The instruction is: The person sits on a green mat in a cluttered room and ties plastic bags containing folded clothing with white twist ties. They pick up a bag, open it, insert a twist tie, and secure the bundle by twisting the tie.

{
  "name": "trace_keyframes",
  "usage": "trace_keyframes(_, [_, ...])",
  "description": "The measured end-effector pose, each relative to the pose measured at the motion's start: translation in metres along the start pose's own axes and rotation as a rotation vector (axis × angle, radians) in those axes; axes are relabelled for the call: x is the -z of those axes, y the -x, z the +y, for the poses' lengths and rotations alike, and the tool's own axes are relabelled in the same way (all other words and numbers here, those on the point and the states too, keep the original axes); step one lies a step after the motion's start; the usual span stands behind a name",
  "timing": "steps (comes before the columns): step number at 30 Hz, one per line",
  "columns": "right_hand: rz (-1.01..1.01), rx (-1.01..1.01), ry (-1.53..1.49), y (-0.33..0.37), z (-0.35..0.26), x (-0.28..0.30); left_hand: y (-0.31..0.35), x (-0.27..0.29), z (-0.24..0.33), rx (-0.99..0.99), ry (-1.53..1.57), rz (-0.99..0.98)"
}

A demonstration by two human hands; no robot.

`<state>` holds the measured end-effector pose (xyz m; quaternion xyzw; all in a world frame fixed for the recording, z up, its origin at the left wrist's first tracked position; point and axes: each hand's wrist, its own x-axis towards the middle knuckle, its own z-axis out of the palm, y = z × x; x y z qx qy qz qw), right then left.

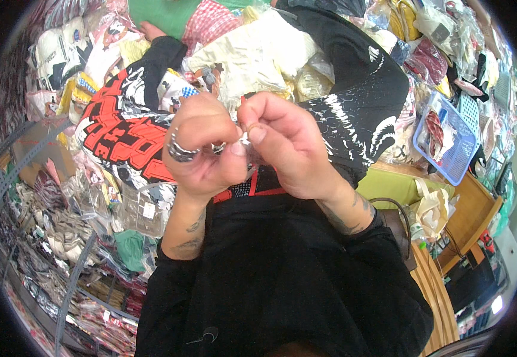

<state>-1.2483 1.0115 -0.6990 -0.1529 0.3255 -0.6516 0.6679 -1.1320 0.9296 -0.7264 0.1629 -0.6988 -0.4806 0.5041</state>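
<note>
My left hand (202,149), with a silver ring (181,150) on one finger, is closed with its thumb and fingertips pressed together. Close beside it, my right hand (291,146) is pinched in the same way, the fingertips of both hands almost meeting. Whatever lies between them is too small and too covered to name. Beneath the hands spreads a black garment with red and white print (124,134), its printed black part (359,101) reaching out to the right. My hands hide the middle of it.
Bagged clothes and cream fabric (255,50) are heaped ahead. On the right are a blue plastic basket (449,140) with a red-and-white item in it, and a wooden furniture piece (472,208). At left stand metal racks (71,291) crowded with packaged garments, and a cardboard box (44,149).
</note>
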Motion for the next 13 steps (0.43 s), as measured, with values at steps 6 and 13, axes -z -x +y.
trace_keyframes(6, [-0.031, 0.093, 0.251, -0.001, -0.01, 0.012, -0.017, 0.016, 0.01, 0.272, 0.08, -0.155])
trace_keyframes(13, [-0.069, 0.078, 0.326, -0.001, -0.012, 0.014, -0.017, 0.027, 0.013, 0.459, 0.302, -0.279])
